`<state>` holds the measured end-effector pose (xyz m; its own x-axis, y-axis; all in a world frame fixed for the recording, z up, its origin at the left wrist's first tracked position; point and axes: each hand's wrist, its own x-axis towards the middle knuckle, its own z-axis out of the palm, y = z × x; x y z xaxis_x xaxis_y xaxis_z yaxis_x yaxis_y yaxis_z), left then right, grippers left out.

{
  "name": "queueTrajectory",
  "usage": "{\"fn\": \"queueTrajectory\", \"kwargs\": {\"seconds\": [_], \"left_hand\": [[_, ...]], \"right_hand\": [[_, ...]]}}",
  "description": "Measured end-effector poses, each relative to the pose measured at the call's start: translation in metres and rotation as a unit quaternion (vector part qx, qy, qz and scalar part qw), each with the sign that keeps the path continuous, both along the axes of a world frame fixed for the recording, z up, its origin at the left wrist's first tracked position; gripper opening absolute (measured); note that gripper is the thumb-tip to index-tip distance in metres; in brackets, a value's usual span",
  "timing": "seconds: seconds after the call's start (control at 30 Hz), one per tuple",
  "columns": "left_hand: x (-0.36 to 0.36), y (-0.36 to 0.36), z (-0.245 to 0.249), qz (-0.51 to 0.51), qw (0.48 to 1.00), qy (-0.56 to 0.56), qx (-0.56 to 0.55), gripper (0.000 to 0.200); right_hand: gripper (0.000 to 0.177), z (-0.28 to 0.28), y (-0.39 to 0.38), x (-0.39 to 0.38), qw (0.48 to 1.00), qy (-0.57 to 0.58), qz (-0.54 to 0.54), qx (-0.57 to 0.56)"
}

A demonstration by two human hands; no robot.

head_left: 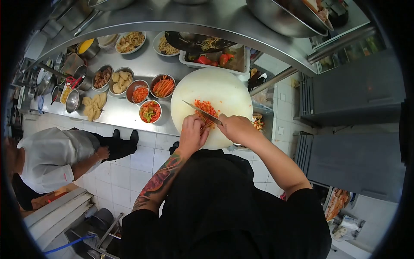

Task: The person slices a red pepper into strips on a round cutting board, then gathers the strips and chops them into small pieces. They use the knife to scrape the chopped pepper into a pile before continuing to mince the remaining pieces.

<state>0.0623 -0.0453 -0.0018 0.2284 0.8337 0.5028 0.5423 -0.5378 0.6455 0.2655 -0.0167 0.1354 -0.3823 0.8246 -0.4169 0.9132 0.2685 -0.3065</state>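
Note:
On a round white cutting board (233, 90) lies a heap of chopped red-orange pieces (206, 106). My right hand (236, 129) is wrapped round the handle of a knife (202, 113), whose blade points up and left across the heap. Bent fingers of my left hand (192, 133) press on red-orange strips beside the blade, at the heap's lower left. Left of the board stand a bowl of orange strips (163, 86), a bowl of chopped red pieces (139, 93) and a bowl of mixed red and green pieces (150, 112).
A metal shelf (189, 29) crosses above the counter. A tray with red peppers (215, 60) stands behind the board. Bowls of noodles (131, 42), a yellow cloth (94, 106) and a steel bowl (74, 100) are farther left. Another person (60, 151) stands at the left.

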Motion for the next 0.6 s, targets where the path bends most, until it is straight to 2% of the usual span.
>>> {"fn": "queueTrajectory", "kwargs": {"seconds": [0.1, 0.27, 0.4, 0.5, 0.6], "left_hand": [[0.0, -0.001, -0.008, -0.006, 1.0, 0.003, -0.004, 0.032], [0.001, -0.002, -0.017, -0.01, 1.0, 0.009, -0.013, 0.032], [-0.003, -0.006, 0.004, -0.001, 1.0, 0.003, 0.011, 0.034], [-0.006, -0.009, -0.009, -0.013, 1.0, 0.008, 0.004, 0.036], [-0.007, -0.009, -0.015, -0.017, 1.0, 0.008, -0.017, 0.037]], "right_hand": [[0.027, 0.019, -0.018, 0.009, 0.999, -0.026, 0.015, -0.027], [0.026, -0.04, -0.009, -0.008, 1.0, -0.013, -0.008, 0.0], [0.027, -0.012, 0.002, -0.01, 1.0, 0.005, 0.002, -0.003], [0.028, 0.024, -0.022, 0.002, 0.999, -0.024, 0.016, -0.034], [0.03, -0.011, -0.026, -0.004, 0.999, -0.04, -0.005, -0.033]]}}
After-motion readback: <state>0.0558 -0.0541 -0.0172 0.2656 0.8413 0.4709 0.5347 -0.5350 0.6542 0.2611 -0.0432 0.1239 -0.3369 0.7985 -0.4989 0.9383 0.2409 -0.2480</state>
